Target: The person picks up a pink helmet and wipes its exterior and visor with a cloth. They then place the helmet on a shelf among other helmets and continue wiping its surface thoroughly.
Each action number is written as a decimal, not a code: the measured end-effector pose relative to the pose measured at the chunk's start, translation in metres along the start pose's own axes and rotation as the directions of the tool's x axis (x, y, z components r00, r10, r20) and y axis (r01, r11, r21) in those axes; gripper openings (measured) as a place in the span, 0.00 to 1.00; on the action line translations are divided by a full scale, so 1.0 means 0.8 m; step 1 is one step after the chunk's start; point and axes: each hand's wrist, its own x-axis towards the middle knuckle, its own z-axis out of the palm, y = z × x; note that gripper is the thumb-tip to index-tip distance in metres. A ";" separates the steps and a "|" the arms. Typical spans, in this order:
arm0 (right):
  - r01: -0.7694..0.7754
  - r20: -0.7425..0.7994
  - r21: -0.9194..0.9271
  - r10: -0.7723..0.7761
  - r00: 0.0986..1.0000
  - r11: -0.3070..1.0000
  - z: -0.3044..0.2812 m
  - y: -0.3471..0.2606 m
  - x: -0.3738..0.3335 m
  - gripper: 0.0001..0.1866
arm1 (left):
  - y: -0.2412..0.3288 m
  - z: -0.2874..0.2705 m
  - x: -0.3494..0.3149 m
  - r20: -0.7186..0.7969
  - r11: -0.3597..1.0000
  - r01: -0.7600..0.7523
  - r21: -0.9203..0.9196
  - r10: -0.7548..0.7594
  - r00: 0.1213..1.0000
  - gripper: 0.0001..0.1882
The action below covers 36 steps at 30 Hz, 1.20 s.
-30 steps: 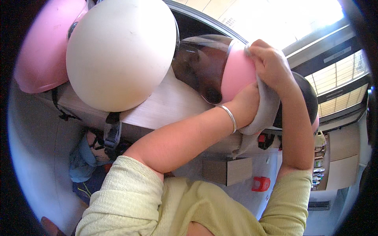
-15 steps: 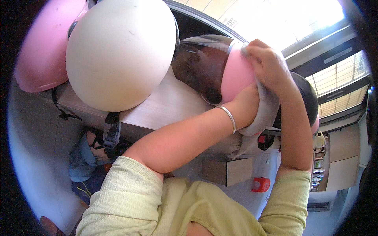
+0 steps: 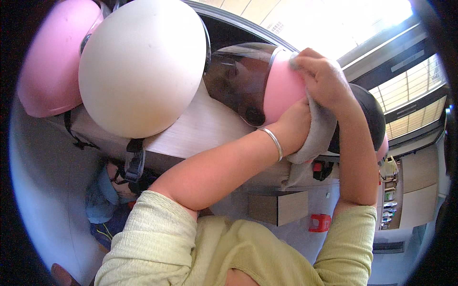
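Observation:
A pink helmet [image 3: 281,90] with a dark clear visor [image 3: 236,81] rests on a wooden shelf [image 3: 200,128]. My right hand [image 3: 324,78] lies on top of the pink shell and presses a grey cloth [image 3: 315,138] against it; the cloth hangs down behind my left wrist. My left hand [image 3: 296,124], with a silver bangle [image 3: 273,141] on its wrist, braces the helmet's lower side. Its fingers are partly hidden by the cloth.
A large white helmet [image 3: 143,66] and another pink helmet [image 3: 47,62] sit to the left on the same shelf, straps dangling. A black helmet [image 3: 369,114] is behind my right arm. Below are a wooden box [image 3: 279,207], a red object [image 3: 319,222] and blue fabric [image 3: 105,200].
My right hand with the cloth has shifted very slightly to the left over the pink helmet. My left hand stays in place.

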 end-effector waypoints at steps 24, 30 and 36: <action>-0.358 -0.414 0.525 0.599 0.685 0.772 0.015 0.038 -0.146 0.08 | 0.027 0.068 -0.011 0.209 -0.931 -0.238 0.276 -0.184 0.961 0.18; -0.068 -0.504 0.841 0.822 0.265 0.537 0.069 0.011 -0.198 0.09 | 0.108 0.101 0.034 0.157 -0.867 0.008 0.499 0.099 0.983 0.20; -0.372 -0.712 0.247 0.428 0.557 0.895 0.095 0.021 -0.133 0.14 | 0.115 0.079 0.057 -0.176 -0.833 0.240 0.498 0.173 0.969 0.24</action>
